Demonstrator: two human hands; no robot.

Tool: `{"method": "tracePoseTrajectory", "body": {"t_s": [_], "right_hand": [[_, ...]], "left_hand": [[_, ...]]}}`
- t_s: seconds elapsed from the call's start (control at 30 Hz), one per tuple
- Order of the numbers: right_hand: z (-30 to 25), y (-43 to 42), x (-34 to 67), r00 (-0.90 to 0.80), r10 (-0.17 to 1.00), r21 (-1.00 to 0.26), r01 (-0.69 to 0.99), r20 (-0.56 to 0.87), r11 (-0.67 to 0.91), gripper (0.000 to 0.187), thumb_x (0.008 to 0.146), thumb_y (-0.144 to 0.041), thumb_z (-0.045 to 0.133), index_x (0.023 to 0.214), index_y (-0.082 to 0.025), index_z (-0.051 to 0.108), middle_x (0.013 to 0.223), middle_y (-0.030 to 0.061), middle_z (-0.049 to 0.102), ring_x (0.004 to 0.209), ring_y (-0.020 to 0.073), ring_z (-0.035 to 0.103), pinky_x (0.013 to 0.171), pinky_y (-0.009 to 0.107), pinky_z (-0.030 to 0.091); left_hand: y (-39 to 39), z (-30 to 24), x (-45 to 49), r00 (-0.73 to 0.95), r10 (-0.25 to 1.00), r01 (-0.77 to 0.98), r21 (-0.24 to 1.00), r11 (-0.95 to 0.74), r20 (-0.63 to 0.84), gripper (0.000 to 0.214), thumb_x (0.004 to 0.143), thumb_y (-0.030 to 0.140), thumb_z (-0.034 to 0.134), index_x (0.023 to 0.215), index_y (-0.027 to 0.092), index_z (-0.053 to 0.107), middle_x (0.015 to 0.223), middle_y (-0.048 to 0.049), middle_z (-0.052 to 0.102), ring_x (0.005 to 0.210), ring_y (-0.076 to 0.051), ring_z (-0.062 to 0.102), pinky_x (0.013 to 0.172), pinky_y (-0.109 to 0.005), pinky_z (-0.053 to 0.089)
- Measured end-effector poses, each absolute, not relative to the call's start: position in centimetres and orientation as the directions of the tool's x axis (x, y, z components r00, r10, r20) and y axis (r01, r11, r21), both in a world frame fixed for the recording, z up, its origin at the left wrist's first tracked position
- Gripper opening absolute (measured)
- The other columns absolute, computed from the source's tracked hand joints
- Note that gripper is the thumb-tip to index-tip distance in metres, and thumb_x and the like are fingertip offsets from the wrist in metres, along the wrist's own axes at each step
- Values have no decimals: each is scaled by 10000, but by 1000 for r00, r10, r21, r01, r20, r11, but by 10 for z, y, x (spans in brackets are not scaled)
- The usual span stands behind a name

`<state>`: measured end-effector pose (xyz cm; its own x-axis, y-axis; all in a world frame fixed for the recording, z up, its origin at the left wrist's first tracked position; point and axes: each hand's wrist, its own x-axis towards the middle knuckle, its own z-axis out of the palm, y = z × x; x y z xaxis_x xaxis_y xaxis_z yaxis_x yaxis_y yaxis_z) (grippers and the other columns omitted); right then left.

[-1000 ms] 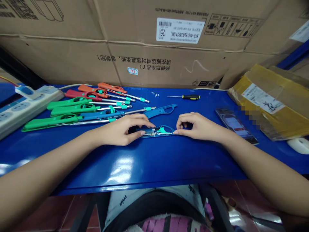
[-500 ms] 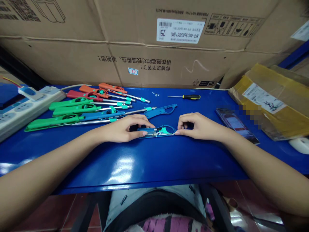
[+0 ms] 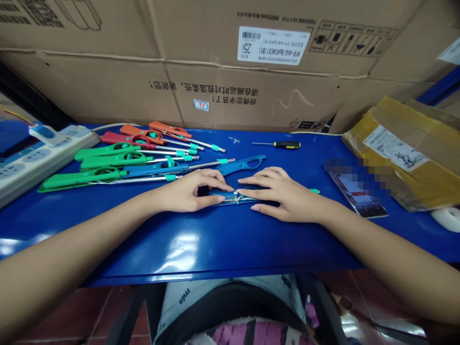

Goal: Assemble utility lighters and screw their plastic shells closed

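Note:
My left hand [image 3: 194, 190] grips the rear of an open blue lighter body [image 3: 215, 197] between thumb and fingers, on the table. Its inner parts and white wires show on top. Spread over the front of that body is my right hand [image 3: 283, 194], fingers apart, hiding the trigger area. A teal tip [image 3: 315, 191] pokes out to the right of this hand. The loose blue half shell [image 3: 240, 165] of a lighter lies just behind, touching neither hand.
Several long lighters in green [image 3: 81, 179], red [image 3: 124, 139], orange and blue lie to the left. Beyond them is a power strip [image 3: 32, 163]. A screwdriver [image 3: 287, 144] lies at the back, a phone [image 3: 355, 189] and taped parcel [image 3: 406, 158] at right. Cardboard [image 3: 201, 57] walls the rear.
My right hand has gone from pinching at the lighter body's front end to lying spread over it. A teal tip now shows at its right. The left hand keeps its grip.

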<state>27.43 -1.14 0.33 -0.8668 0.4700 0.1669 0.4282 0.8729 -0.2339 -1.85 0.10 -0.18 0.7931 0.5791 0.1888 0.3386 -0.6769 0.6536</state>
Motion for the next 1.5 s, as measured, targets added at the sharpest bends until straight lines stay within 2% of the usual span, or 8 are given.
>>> {"method": "tracePoseTrajectory", "body": {"t_s": [0.4, 0.53, 0.7, 0.83, 1.0, 1.23, 1.37, 1.5], "right_hand": [[3, -17, 271, -881, 446, -140, 427, 161, 894, 445, 1036, -416, 496, 1439, -242, 571, 1433, 102, 630, 1305, 285, 541, 1154, 571, 291], [7, -18, 271, -855, 478, -193, 443, 204, 875, 479, 1031, -401, 511, 1488, -257, 514, 1468, 105, 606, 1328, 274, 550, 1170, 572, 278], [12, -14, 278, -788, 530, -255, 467, 315, 846, 418, 1019, -336, 526, 1428, -270, 584, 1362, 83, 691, 1257, 250, 619, 1173, 527, 279], [13, -12, 282, -830, 490, -262, 427, 267, 865, 387, 1009, -367, 554, 1379, -277, 622, 1317, 62, 720, 1262, 244, 611, 1193, 527, 233], [9, -14, 280, -886, 445, -201, 416, 130, 887, 473, 1023, -427, 533, 1461, -248, 540, 1453, 102, 620, 1361, 266, 537, 1215, 580, 176], [8, -24, 272, -899, 419, -44, 417, 124, 908, 541, 1026, -511, 482, 1435, -168, 566, 1379, 145, 665, 1302, 306, 575, 1183, 580, 271], [12, -24, 273, -873, 457, -131, 440, 172, 889, 476, 1041, -426, 487, 1444, -182, 554, 1384, 116, 670, 1288, 279, 586, 1165, 566, 283], [12, -19, 276, -845, 469, -227, 419, 256, 879, 389, 1028, -299, 506, 1397, -218, 599, 1349, 77, 700, 1262, 228, 609, 1170, 519, 276]], "left_hand": [[0, -1, -17, 808, 547, 320, 618, -718, 217, 313, 964, 237, 618, 1261, 231, 714, 1129, -81, 678, 1025, -189, 668, 933, -342, 536], [-1, 0, -17, 813, 534, 317, 590, -742, 235, 327, 971, 235, 605, 1283, 234, 704, 1136, -84, 677, 1031, -194, 667, 942, -337, 534], [-5, 3, -18, 847, 483, 337, 477, -812, 224, 411, 994, 210, 543, 1392, 270, 627, 1149, -86, 657, 1066, -208, 639, 985, -358, 514], [-8, 6, -18, 872, 441, 343, 375, -861, 215, 446, 978, 153, 497, 1389, 261, 632, 1173, -103, 642, 1048, -223, 635, 965, -363, 519], [-12, 9, -17, 887, 424, 364, 287, -886, 185, 465, 957, 125, 475, 1378, 241, 634, 1178, -110, 631, 1071, -240, 628, 974, -374, 513], [-18, 13, -15, 896, 411, 371, 228, -900, 165, 456, 954, 132, 465, 1363, 229, 641, 1181, -114, 640, 1048, -252, 644, 948, -384, 532], [-20, 13, -15, 894, 408, 371, 204, -906, 188, 465, 943, 129, 488, 1370, 236, 640, 1173, -111, 651, 1042, -254, 651, 938, -383, 540], [-17, 9, -15, 885, 415, 353, 277, -894, 212, 441, 957, 138, 499, 1359, 237, 652, 1192, -114, 651, 1074, -247, 644, 963, -376, 532]]}}
